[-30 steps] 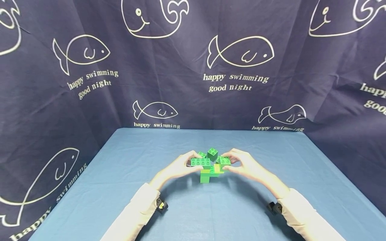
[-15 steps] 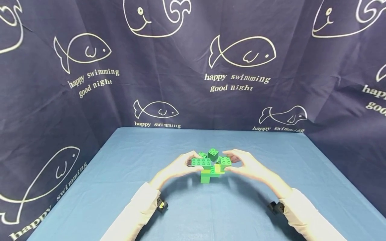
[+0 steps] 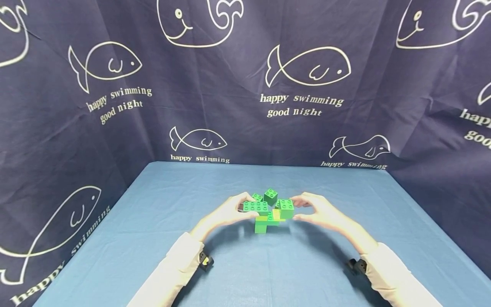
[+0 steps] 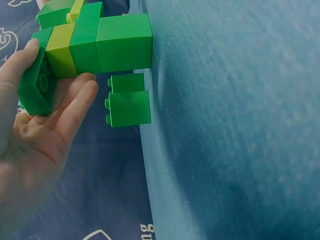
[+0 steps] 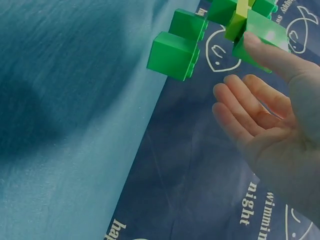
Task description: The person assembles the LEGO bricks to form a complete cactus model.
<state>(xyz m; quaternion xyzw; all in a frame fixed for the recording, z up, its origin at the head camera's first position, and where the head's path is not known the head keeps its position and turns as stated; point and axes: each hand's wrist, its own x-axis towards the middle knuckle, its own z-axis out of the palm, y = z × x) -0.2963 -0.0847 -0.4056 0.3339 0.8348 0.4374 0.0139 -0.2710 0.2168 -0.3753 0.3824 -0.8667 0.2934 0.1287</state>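
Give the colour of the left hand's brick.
The brick is green, clearest in the left wrist view.

White lettering (image 3: 301, 99) is reading "happy swimming" and "good night", repeating across the navy fish-print cloth backdrop (image 3: 239, 91).

Bright, even light fills the head view, almost washing out the sleeves (image 3: 174, 262) and leaving soft shadows on the bench (image 3: 264, 273). Both wrist views look dimmer, with broad blurry shadows and, in the right, pale glare on a green block (image 5: 269, 34).
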